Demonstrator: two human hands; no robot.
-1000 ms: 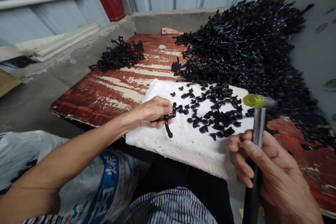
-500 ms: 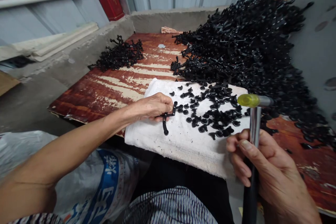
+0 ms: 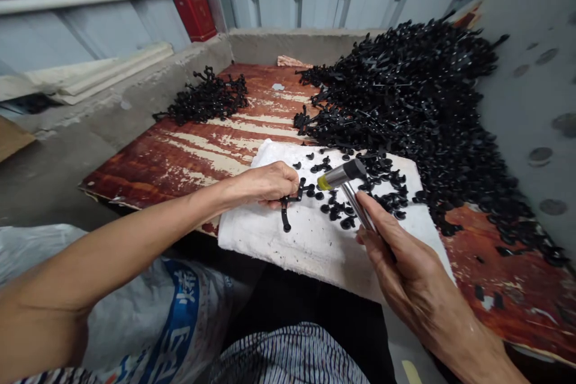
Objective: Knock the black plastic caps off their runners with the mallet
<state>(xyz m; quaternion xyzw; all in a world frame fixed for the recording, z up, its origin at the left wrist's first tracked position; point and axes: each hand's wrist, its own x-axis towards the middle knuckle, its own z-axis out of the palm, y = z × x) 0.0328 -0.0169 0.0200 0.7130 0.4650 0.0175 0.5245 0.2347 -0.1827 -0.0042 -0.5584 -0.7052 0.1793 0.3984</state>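
Observation:
My left hand point(image 3: 278, 183) is closed on a black jointed part with round ends point(image 3: 286, 216), pressing it down on a folded white towel point(image 3: 261, 246). Part of the piece is hidden under the fingers. My right hand point(image 3: 400, 252) grips the handle of a mallet point(image 3: 339, 175), whose metal head has a yellow tip facing left and a dark end on the right. The head hovers over the towel, to the right of the held part. Around and behind it lie many small black disc-shaped pieces point(image 3: 346, 222) with stubby tabs, scattered on the cloth.
A large heap of black parts point(image 3: 405, 90) fills the board's right and back. A smaller pile point(image 3: 204, 96) lies back left on the worn red-brown board point(image 3: 148, 156). A grey panel point(image 3: 535, 114) rises at right. A white plastic sack point(image 3: 135, 312) stands below the board at left.
My right hand has swung the mallet left and tipped its head over, from upright at the right to above the towel's middle. The left hand stays on the black part. The view has tilted slightly.

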